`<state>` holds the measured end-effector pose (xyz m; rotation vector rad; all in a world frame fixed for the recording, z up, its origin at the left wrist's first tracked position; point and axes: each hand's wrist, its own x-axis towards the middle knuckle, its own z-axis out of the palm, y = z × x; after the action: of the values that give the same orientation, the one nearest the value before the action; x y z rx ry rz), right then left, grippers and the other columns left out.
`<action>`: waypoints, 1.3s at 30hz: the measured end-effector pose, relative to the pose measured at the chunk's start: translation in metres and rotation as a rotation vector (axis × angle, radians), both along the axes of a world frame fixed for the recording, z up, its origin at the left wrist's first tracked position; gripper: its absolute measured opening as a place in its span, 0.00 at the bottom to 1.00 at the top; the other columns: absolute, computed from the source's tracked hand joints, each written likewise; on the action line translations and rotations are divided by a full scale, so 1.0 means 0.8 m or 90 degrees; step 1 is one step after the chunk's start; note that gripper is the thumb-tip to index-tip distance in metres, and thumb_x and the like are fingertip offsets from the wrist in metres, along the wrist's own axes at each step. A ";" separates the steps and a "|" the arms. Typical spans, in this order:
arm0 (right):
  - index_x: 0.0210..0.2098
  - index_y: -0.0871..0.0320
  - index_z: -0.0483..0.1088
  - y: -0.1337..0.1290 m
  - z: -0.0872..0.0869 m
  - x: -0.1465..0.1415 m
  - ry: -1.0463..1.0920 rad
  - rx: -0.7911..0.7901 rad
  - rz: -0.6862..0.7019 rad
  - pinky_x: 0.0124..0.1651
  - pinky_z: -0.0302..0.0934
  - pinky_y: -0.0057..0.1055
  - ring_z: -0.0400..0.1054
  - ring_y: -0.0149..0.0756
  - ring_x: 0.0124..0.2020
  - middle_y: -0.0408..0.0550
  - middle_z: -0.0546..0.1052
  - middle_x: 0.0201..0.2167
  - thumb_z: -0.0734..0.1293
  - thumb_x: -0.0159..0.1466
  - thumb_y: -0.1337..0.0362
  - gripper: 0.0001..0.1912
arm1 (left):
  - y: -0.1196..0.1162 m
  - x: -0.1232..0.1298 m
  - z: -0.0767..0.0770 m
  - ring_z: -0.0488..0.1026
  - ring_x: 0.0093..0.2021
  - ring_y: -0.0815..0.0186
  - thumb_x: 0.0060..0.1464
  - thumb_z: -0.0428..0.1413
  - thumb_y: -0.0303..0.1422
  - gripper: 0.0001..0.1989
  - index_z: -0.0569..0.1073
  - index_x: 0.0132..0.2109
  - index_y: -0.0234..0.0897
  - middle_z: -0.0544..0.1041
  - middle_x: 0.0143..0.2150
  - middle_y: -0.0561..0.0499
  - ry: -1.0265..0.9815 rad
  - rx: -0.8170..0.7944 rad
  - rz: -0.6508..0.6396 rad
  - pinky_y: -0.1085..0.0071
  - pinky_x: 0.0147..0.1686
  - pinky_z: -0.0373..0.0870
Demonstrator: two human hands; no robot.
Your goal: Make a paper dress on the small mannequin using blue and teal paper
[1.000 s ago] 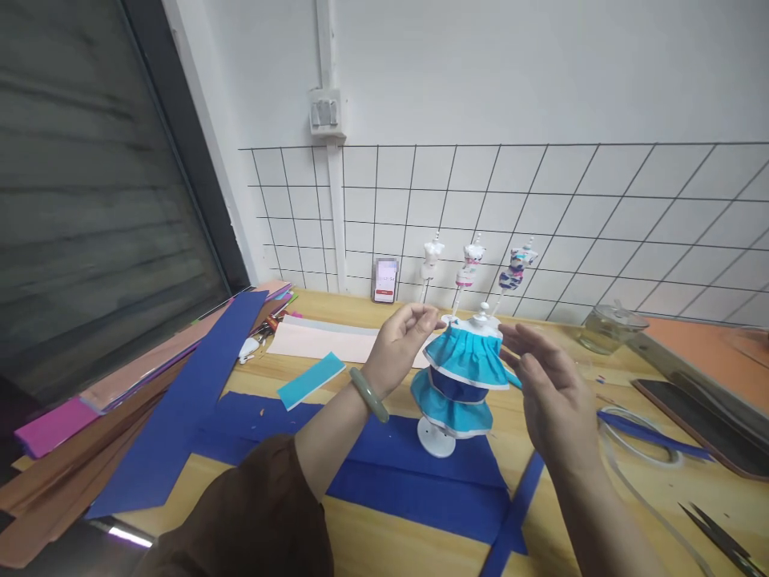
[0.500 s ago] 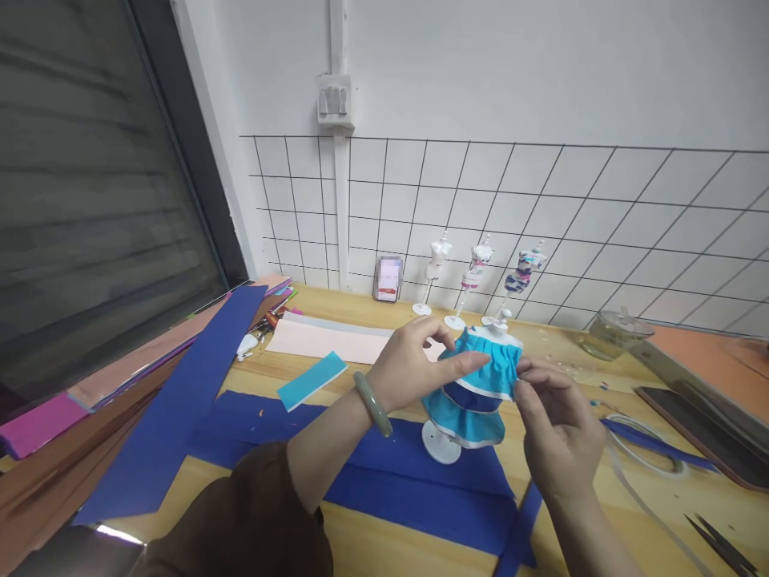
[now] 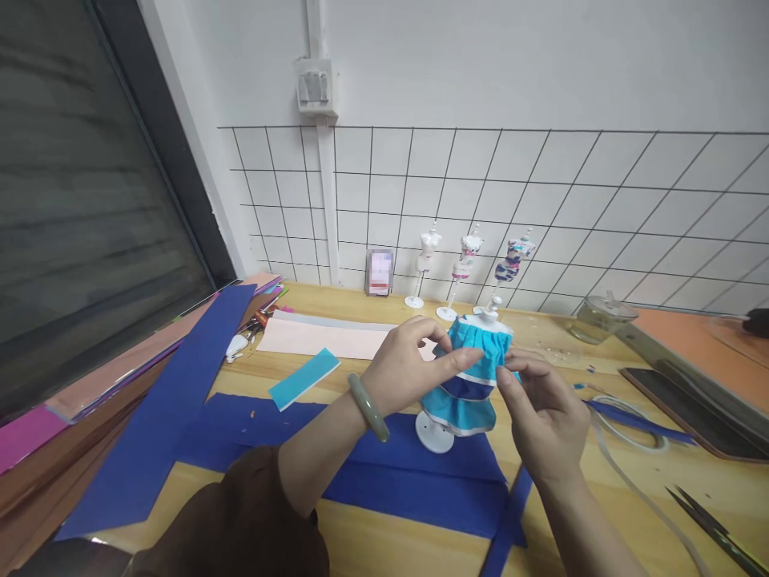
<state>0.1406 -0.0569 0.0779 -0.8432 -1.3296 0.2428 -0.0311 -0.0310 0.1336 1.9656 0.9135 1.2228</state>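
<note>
A small white mannequin on a round base wears a tiered doll dress of turquoise and dark blue ruffles with white edging. My left hand, a green bangle on its wrist, reaches the dress from the left. Its thumb lies across the top ruffle, and the curled fingers grip the dress's left side, partly hidden behind it. On the other side, my right hand pinches the right edge of the top ruffle between thumb and fingers. Dark blue crepe paper lies under the base.
Three small mannequins, one of them white, stand by the wall near a phone. A turquoise strip and pale pink paper lie left. Scissors, a glass teapot and a dark tablet are right.
The whole view has shifted slightly, so things appear a little further left and up. My right fingers have closed in slightly on the ruffle's right edge; my left hand keeps its hold.
</note>
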 end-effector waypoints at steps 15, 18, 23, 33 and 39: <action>0.41 0.52 0.66 -0.007 0.007 0.004 -0.331 0.279 -0.245 0.42 0.63 0.47 0.69 0.47 0.41 0.49 0.70 0.40 0.71 0.48 0.72 0.23 | -0.003 -0.002 -0.007 0.69 0.44 0.60 0.49 0.57 0.39 0.10 0.69 0.36 0.40 0.73 0.41 0.47 -0.011 0.514 0.084 0.60 0.46 0.65; 0.42 0.50 0.66 -0.009 0.006 0.002 -0.333 0.280 -0.264 0.42 0.64 0.46 0.69 0.45 0.41 0.48 0.70 0.40 0.70 0.50 0.74 0.22 | 0.007 -0.001 -0.028 0.69 0.47 0.58 0.46 0.57 0.43 0.12 0.71 0.37 0.43 0.75 0.42 0.48 0.045 0.679 0.050 0.59 0.46 0.63; 0.43 0.49 0.68 -0.015 0.009 -0.003 -0.365 0.272 -0.268 0.43 0.64 0.45 0.68 0.45 0.42 0.49 0.70 0.41 0.69 0.51 0.77 0.23 | 0.012 0.003 -0.041 0.68 0.48 0.61 0.50 0.55 0.31 0.08 0.71 0.39 0.46 0.75 0.44 0.51 0.098 0.747 0.075 0.60 0.48 0.62; 0.40 0.48 0.69 -0.018 0.015 -0.001 -0.438 0.296 -0.280 0.40 0.64 0.43 0.68 0.44 0.40 0.48 0.70 0.39 0.69 0.51 0.77 0.21 | 0.013 0.006 -0.046 0.69 0.47 0.60 0.49 0.53 0.30 0.06 0.72 0.35 0.45 0.76 0.43 0.51 0.147 0.706 0.076 0.59 0.47 0.62; 0.38 0.49 0.69 -0.023 0.017 -0.001 -0.456 0.308 -0.300 0.40 0.63 0.42 0.68 0.42 0.39 0.47 0.72 0.37 0.69 0.52 0.75 0.18 | 0.007 0.010 -0.043 0.67 0.50 0.58 0.47 0.54 0.32 0.09 0.70 0.39 0.44 0.74 0.45 0.50 0.016 0.702 0.061 0.58 0.49 0.63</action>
<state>0.1395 -0.0754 0.0918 -0.8231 -1.6900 -0.7924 -0.0230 -0.0255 0.0990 2.7529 0.3118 2.0236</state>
